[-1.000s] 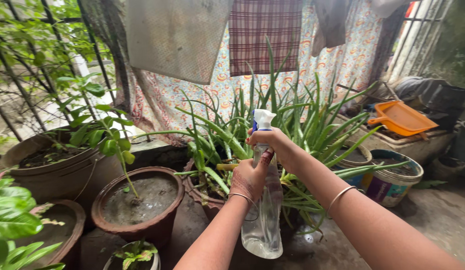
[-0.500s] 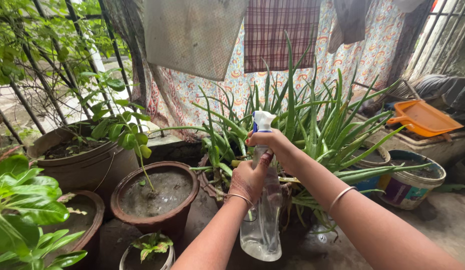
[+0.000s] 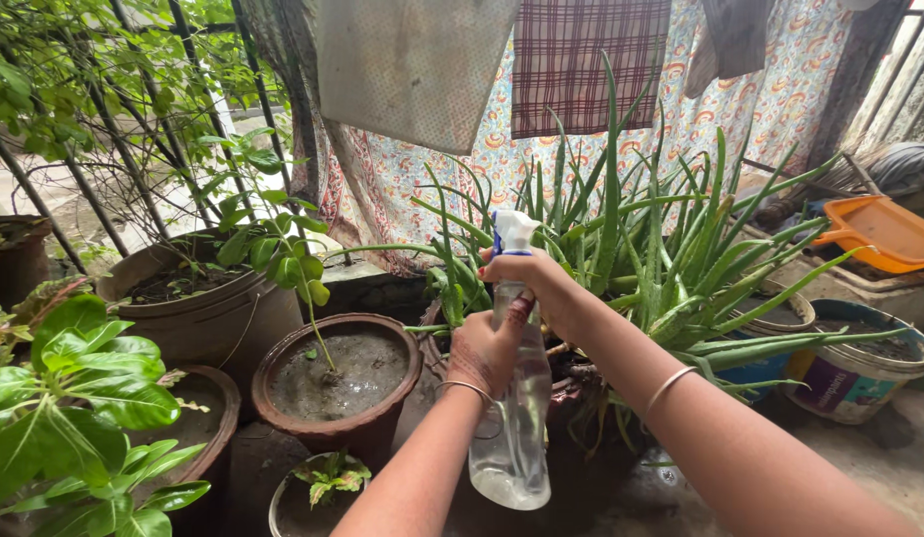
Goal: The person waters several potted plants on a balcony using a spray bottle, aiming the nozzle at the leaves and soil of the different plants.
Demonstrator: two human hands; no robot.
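One view only, head-worn, looking forward and slightly down. Close range: both forearms enter from bottom edge, left hand and right hand centre frame. Pots just left of them; hung cloths well beyond.

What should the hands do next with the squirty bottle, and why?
Probably squeeze the trigger. The right hand wraps the white spray head, the left hand steadies the clear spray bottle, which has water in the bottom, and the nozzle points toward the spiky aloe plant just ahead.
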